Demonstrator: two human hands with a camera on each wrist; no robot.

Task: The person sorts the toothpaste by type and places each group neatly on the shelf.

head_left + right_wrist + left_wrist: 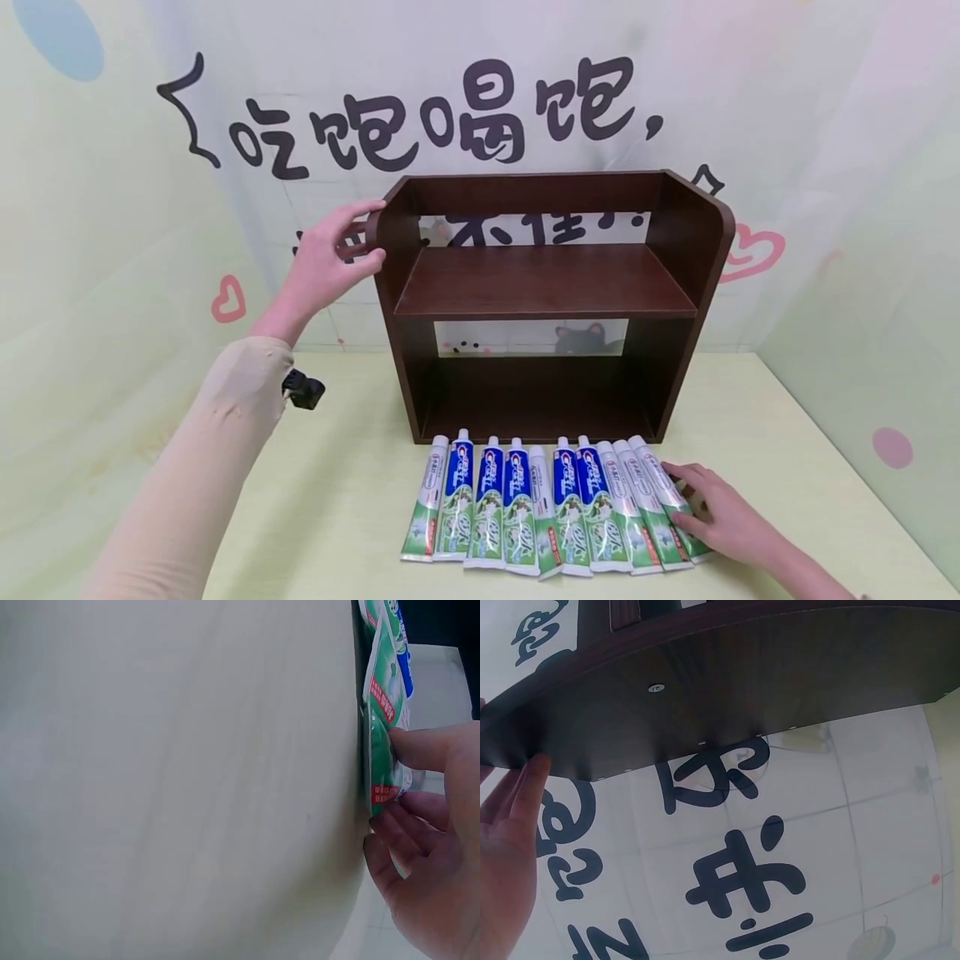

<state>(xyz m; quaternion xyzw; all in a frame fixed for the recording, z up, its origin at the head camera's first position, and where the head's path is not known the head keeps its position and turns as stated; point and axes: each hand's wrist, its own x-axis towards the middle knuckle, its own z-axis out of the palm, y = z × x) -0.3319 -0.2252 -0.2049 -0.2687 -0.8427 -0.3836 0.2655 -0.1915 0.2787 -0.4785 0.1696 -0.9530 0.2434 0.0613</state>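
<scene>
My left hand point(322, 258) holds the left side panel of a dark brown wooden shelf point(555, 283), thumb at the front edge and fingers round the upper corner. In the left wrist view, fingertips point(536, 776) lie against the panel's outer face. A row of toothpaste tubes, some blue and green point(519, 508), others white and green point(426, 500), lies in front of the shelf with caps toward it. At the row's right end, my right hand point(723, 512) pinches a white and green toothpaste tube point(381, 761), thumb on top and fingers along its outer edge.
The two-level shelf stands on a pale table point(322, 500). Behind it hangs a light wall covering point(480, 50) with large black characters and pink hearts. A small black camera point(303, 390) sits at my left wrist.
</scene>
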